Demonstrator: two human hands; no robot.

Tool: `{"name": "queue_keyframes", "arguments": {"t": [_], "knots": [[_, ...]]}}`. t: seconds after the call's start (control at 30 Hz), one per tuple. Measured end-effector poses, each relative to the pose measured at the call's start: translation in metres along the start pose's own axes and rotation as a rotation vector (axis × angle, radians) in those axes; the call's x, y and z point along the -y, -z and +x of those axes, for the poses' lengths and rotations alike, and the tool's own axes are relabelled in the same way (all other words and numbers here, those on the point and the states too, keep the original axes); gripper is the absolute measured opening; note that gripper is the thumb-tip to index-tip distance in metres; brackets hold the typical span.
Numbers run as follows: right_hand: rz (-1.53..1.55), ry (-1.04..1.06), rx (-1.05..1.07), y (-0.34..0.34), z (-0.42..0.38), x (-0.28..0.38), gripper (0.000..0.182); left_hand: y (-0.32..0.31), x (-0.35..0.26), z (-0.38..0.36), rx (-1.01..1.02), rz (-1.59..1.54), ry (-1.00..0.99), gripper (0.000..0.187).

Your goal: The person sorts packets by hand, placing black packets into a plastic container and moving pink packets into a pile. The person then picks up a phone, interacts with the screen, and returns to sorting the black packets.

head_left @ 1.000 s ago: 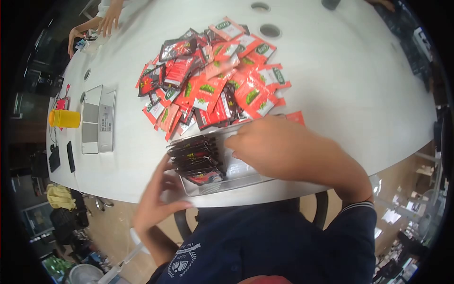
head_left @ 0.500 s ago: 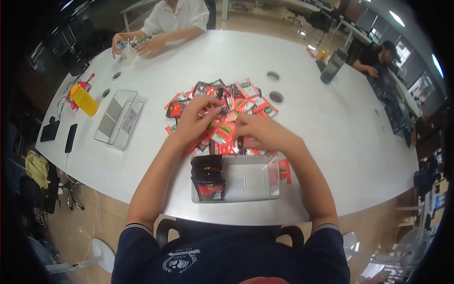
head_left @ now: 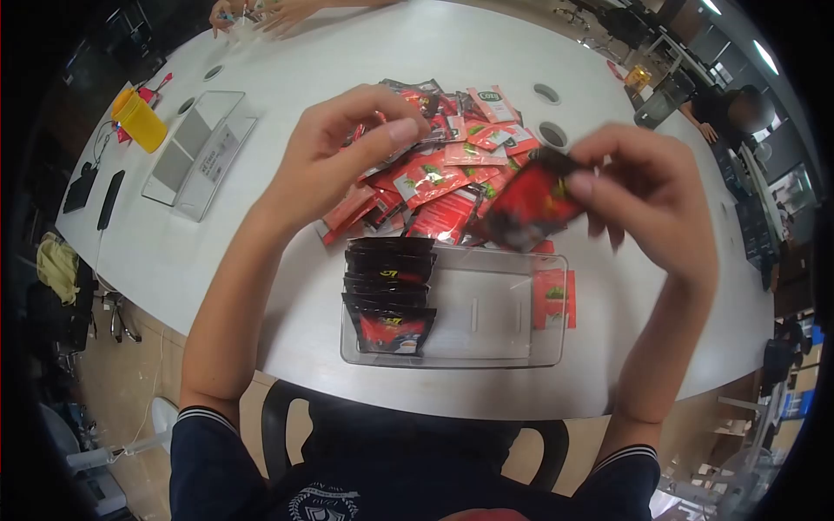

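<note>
A black-and-red packet (head_left: pixel 532 201), blurred by motion, is pinched in my right hand (head_left: pixel 651 195), tilted above the right side of the pile. My left hand (head_left: pixel 334 152) curls over the pile's left side, thumb and index fingertips close together; whether a packet is between them is hidden. Red, pink and black packets (head_left: pixel 434 178) lie loosely heaped under and between my hands. Nearer to me stands a clear plastic bin (head_left: pixel 486 358). Several black-and-red packets (head_left: pixel 391 330) stand in a row along its left end, and its right part shows bare bottom.
Beside the bin's right wall lies a red packet (head_left: pixel 554 300). To the left are another clear bin (head_left: pixel 195 165), a yellow cup (head_left: pixel 139 120) and a black phone (head_left: pixel 110 200). A dark bottle (head_left: pixel 665 100) is at the far right. Another person's hands (head_left: pixel 282 13) work across the table.
My right hand has lifted away from the pile to the right, now with a black-and-red packet. My left hand stays over the pile's left side. The camera view has tilted down and closer.
</note>
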State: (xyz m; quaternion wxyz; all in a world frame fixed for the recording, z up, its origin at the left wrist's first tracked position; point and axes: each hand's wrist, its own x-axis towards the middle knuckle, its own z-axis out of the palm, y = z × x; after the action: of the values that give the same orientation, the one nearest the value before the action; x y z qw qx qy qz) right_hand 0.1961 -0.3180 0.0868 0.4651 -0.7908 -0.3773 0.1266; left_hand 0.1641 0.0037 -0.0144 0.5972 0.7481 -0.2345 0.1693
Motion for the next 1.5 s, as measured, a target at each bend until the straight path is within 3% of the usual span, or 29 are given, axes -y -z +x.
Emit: {"name": "queue_keyframes", "arguments": {"t": [0.1,0.2,0.37,0.43,0.63,0.93,1.0,1.03,1.13,1.2,1.3,1.5], "knots": [[-0.081,-0.061,0.149,-0.006,-0.011,0.015,0.008,0.007,-0.068,-0.001,0.400,0.390,-0.354,0.010],[-0.132,-0.108,0.243,-0.012,-0.011,0.018,0.008,-0.026,-0.101,-0.024,0.555,0.425,-0.468,0.018],[-0.448,0.097,0.200,-0.044,0.005,-0.006,0.014,-0.049,-0.102,-0.049,0.682,0.697,-0.545,0.024],[-0.502,0.243,0.164,-0.055,0.009,-0.023,0.015,-0.047,-0.098,-0.052,0.667,0.740,-0.538,0.025],[-0.547,0.094,0.250,-0.066,0.014,-0.014,0.017,-0.041,-0.100,-0.055,0.647,0.723,-0.473,0.024],[-0.599,0.160,0.228,-0.064,0.010,-0.017,0.022,-0.026,-0.095,-0.037,0.596,0.504,-0.436,0.023],[-0.575,0.259,0.149,-0.065,0.008,-0.028,0.023,-0.008,-0.085,-0.023,0.578,0.445,-0.399,0.021],[-0.566,0.310,0.115,-0.063,0.007,-0.031,0.024,0.000,-0.078,-0.013,0.535,0.398,-0.372,0.020],[-0.449,0.157,0.187,-0.036,0.014,-0.010,0.022,0.023,-0.041,0.011,0.287,0.396,-0.330,0.019],[-0.448,0.184,0.132,-0.020,0.020,-0.029,0.021,0.029,-0.007,0.018,0.100,0.255,-0.132,0.021],[-0.451,0.270,0.167,-0.015,0.027,-0.059,0.023,0.027,0.048,0.013,-0.114,0.267,-0.021,0.019],[-0.582,0.476,0.181,-0.053,0.042,-0.106,0.032,0.010,0.047,-0.006,0.162,0.494,-0.222,0.022]]}}
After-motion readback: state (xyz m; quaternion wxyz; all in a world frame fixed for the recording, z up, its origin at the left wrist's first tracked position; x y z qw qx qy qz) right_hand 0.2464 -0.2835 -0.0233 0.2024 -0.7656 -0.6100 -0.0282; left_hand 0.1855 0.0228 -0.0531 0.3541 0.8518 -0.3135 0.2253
